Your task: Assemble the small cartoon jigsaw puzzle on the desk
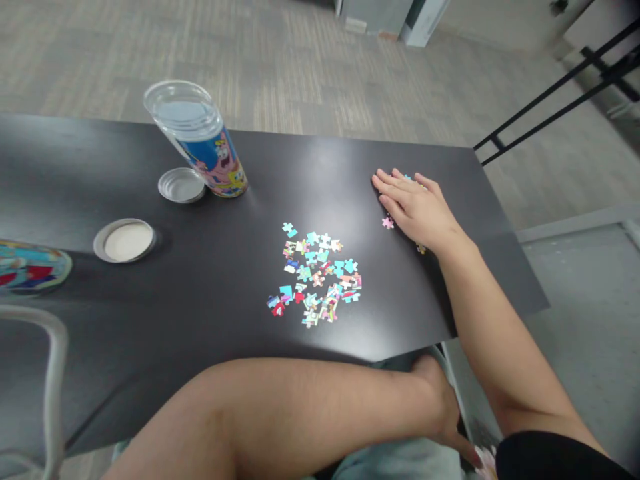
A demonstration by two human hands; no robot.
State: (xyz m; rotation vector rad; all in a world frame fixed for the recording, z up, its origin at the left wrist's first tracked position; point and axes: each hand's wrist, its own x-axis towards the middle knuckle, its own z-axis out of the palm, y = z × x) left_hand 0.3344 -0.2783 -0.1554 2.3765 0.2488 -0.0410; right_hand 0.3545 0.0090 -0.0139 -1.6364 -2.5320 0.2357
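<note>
My right hand (415, 207) lies flat on the dark table with its fingers spread. Beneath and around it, colourful jigsaw puzzle pieces (388, 222) peek out; most of that group is hidden by the palm. My left arm crosses low in front of me. Past the table's front edge, my left hand (440, 400) hangs down with a finger against a pale pinkish thing (484, 460) that I cannot make out; its other fingers are mostly hidden. Several more puzzle pieces (316, 273) lie scattered in a loose cluster left of my right hand.
A clear-topped cartoon canister (220, 160) stands near the table's (320, 180) far edge. Beside it lie a clear lid (181, 185) and a round lid with a pale inside (125, 241). Another printed canister (33, 267) lies at the left, behind a white curved tube (55, 373).
</note>
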